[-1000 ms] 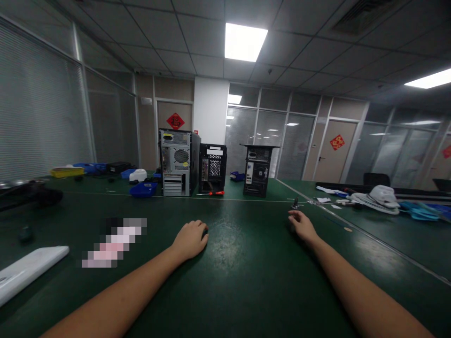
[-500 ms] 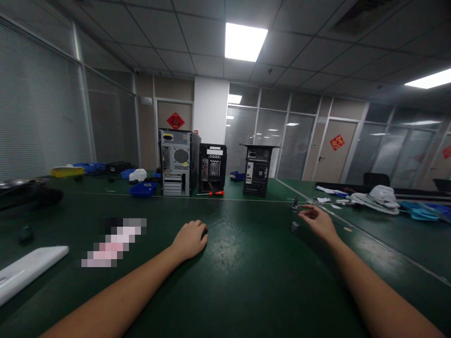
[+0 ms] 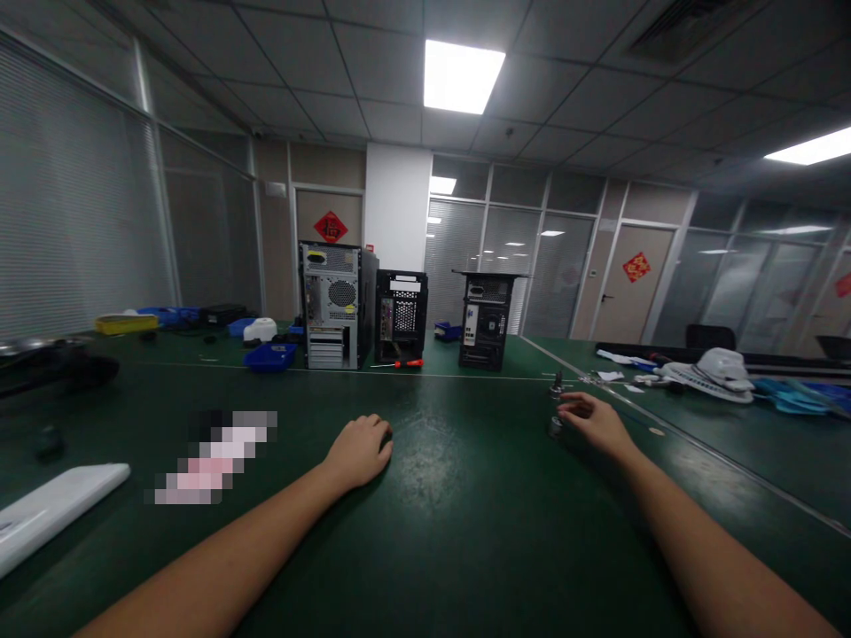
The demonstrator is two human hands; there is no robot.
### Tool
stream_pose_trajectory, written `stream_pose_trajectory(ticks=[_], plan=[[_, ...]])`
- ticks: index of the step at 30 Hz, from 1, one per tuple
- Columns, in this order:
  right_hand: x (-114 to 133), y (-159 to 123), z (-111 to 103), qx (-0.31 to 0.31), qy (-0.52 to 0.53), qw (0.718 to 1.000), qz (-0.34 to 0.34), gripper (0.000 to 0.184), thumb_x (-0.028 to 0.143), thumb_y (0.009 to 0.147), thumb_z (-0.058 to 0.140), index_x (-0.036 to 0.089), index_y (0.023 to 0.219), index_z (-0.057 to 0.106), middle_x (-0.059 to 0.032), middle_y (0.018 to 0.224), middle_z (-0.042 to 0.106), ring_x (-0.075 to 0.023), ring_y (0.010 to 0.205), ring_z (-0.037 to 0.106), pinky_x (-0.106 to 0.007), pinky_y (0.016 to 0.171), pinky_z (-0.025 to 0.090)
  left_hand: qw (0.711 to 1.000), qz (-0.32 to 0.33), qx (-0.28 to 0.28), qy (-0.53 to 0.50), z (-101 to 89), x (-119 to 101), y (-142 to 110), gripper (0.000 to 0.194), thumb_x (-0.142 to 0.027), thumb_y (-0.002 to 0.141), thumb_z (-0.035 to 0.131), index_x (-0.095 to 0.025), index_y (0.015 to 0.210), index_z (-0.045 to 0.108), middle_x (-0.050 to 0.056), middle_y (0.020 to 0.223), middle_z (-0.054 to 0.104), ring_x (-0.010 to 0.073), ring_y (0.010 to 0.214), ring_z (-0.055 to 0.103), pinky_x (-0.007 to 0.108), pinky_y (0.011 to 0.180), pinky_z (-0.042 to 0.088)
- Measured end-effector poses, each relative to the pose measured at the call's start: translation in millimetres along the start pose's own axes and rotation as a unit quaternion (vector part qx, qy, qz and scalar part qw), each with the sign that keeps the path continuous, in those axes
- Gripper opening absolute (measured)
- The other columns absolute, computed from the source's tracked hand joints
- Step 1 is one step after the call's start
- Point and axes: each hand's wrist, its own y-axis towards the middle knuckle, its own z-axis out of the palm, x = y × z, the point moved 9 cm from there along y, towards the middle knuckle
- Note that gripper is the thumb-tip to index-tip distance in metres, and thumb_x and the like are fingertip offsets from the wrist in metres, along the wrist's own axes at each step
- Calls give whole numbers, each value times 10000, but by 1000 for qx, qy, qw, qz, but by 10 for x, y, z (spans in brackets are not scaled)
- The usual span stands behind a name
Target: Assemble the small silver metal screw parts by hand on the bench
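Note:
My right hand (image 3: 595, 424) hovers over the right side of the green table, thumb and fingers parted, with nothing visible between them. Just below its fingertips stands a small metal cylinder (image 3: 556, 428), partly hidden by the hand; whether they touch I cannot tell. Slightly beyond it is another small metal part (image 3: 557, 385) with a narrow upright top and a wider base. My left hand (image 3: 360, 450) rests palm down near the table's middle. Its fingers are loosely bent, the thumb apart from them, and a dark gap shows between; its underside is hidden.
Three computer cases (image 3: 332, 306) stand at the back, with a red-handled screwdriver (image 3: 407, 363) in front. A blue tray (image 3: 269, 357) sits left of them. A white flat object (image 3: 63, 505) and a pixelated item lie on the left. A white hat (image 3: 718, 377) lies far right.
My right hand has moved slightly down and left, from beside the upright metal part towards the metal cylinder. My left hand has stayed put.

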Motion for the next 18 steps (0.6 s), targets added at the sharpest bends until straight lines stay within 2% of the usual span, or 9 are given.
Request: stream_pose_trajectory(ticks=[9,18], plan=[[38,-29,40,17,-17,1000,-11,471,374,702,752,191,1131,688,-89,913,765,-291,904,732,-464,915,562,1000,-2,5,-4,-13,-14,-5,389,-408,939,451,-198,1169,683,118,1172,649,273,1084,597,389,935,467],[94,-6,71,6,11,999,-40,415,352,745,722,199,1128,675,-103,1017,763,-282,992,718,-467,966,552,1000,-4,2,0,6,8,2,370,-406,935,460,-214,1160,682,111,1170,646,268,1083,595,390,943,465]])
